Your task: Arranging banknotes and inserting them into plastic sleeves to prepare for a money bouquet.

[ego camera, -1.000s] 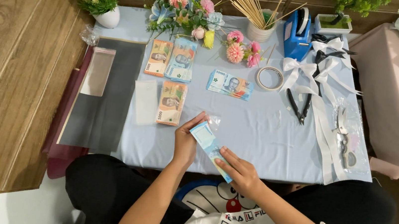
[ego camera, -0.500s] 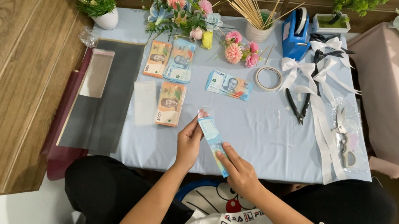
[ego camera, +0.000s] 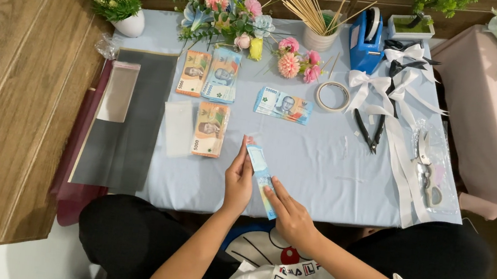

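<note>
Both hands hold one blue banknote (ego camera: pixel 260 176), folded lengthwise into a narrow strip, over the near edge of the light blue table (ego camera: pixel 326 173). My left hand (ego camera: pixel 238 179) pinches its far end. My right hand (ego camera: pixel 290 213) grips its near end. Several stacks of banknotes lie beyond: an orange stack (ego camera: pixel 210 129) nearest my left hand, two more stacks (ego camera: pixel 209 76) further back, and a blue stack (ego camera: pixel 283 105) in the middle.
Clear plastic sleeves (ego camera: pixel 178 127) lie left of the orange stack, next to a dark sheet (ego camera: pixel 129 120). At the back stand artificial flowers (ego camera: pixel 231 19), a cup of wooden skewers (ego camera: pixel 321 17) and a blue tape dispenser (ego camera: pixel 366 41). A tape roll (ego camera: pixel 332 97), scissors (ego camera: pixel 369 129) and white ribbons (ego camera: pixel 399 132) lie right.
The banknote has gone from a wider, flatter fold to a narrower strip, turned more end-on between my hands. My hands stayed near the table's front edge.
</note>
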